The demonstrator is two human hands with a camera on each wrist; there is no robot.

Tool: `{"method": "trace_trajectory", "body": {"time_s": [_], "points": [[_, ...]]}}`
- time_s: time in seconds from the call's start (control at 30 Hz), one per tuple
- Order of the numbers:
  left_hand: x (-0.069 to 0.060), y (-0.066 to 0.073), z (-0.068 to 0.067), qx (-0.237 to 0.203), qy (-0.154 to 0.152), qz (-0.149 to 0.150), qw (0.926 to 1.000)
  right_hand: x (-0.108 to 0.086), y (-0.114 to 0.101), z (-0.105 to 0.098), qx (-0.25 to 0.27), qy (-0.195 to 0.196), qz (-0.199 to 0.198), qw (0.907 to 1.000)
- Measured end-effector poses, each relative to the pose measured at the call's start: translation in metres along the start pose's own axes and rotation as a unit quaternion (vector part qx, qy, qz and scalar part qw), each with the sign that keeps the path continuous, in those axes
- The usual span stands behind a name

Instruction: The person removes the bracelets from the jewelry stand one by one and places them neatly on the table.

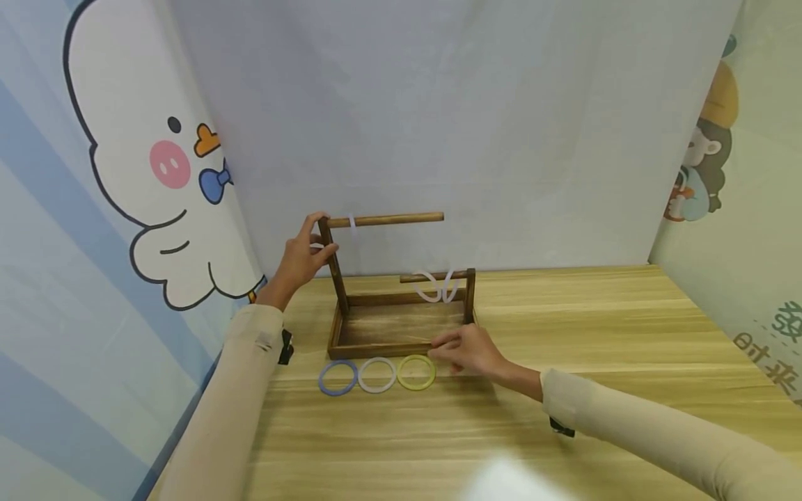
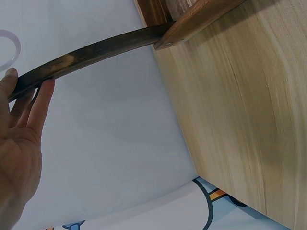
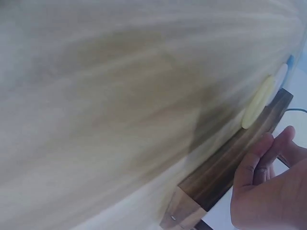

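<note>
A dark brown wooden stand (image 1: pixel 401 350) has a shallow tray base, a tall left post and a shorter right post, each with a horizontal rod. My left hand (image 1: pixel 302 257) grips the upper end of the tall post (image 2: pixel 96 51), thumb on one side and fingers on the other. My right hand (image 1: pixel 471 349) is by the tray's front right edge, close to a yellow ring (image 1: pixel 416 388), its fingers loosely bent and nothing visible in them. Beside the yellow ring lie a white ring (image 1: pixel 377 392) and a blue ring (image 1: pixel 338 394).
One pale ring (image 1: pixel 353 225) hangs on the upper rod (image 1: pixel 401 219). Two pale rings (image 1: pixel 429 299) hang on the lower rod (image 1: pixel 410 279). Behind the wood-grain table (image 1: pixel 595 334) stands a pale grey curtain (image 1: pixel 470 125); printed cartoon panels flank it.
</note>
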State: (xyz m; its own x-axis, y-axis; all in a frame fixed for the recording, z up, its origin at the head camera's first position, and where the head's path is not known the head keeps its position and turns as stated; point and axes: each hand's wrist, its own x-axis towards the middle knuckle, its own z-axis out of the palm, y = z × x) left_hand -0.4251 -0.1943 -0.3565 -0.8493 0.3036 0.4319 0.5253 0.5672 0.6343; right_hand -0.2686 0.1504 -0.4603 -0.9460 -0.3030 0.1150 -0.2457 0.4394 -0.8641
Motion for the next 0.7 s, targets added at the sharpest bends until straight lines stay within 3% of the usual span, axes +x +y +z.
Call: {"method": "trace_trajectory", "body": {"time_s": [0.13, 0.47, 0.7], "points": [[0.001, -0.001, 0.0, 0.001, -0.001, 0.004, 1.0, 0.007, -0.007, -0.001, 0.004, 0.007, -0.013, 0.9999], [0.001, -0.001, -0.001, 0.001, 0.0, -0.001, 1.0, 0.025, -0.029, -0.001, 0.026, 0.035, 0.01, 0.999], [0.0, 0.0, 0.001, -0.007, -0.003, 0.004, 1.0, 0.035, -0.041, -0.001, 0.021, 0.047, -0.019, 0.9985]]}}
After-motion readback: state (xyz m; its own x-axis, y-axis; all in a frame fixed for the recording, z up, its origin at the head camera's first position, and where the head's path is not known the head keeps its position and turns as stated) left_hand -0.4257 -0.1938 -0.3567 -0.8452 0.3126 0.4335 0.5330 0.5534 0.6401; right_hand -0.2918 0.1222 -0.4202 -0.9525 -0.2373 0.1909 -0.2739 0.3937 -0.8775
